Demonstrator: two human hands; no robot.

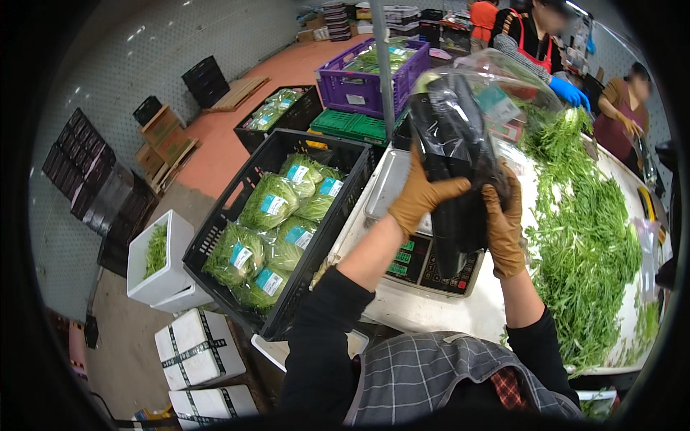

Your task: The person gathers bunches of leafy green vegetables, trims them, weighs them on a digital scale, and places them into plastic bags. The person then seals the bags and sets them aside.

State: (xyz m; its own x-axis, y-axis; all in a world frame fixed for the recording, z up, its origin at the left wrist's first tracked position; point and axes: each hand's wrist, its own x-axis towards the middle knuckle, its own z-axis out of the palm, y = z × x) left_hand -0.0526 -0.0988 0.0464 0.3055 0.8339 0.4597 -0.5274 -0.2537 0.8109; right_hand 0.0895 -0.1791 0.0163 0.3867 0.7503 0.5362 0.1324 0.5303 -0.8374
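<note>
Both my hands wear brown gloves and hold up a shiny black plastic sleeve (453,140) above the worktable. My left hand (426,194) grips its left side, thumb across the front. My right hand (504,221) clasps the lower right side. A clear plastic bag (485,91) with a blue-green label appears by the sleeve's top; whether the two are joined I cannot tell. Beneath is a digital scale (420,264) with lit displays, its keypad partly covered by the sleeve. A metal tray (392,180) shows beside my left hand. Loose jagged-leaved greens (582,258) lie to the right.
To the left, a black crate (215,231) holds several labelled bags of greens (269,202). Behind stand a purple crate (350,97), a green crate (347,126) and a metal post (384,70). White foam boxes (199,345) sit lower left. A blue-gloved co-worker's hand (568,92) reaches near the greens.
</note>
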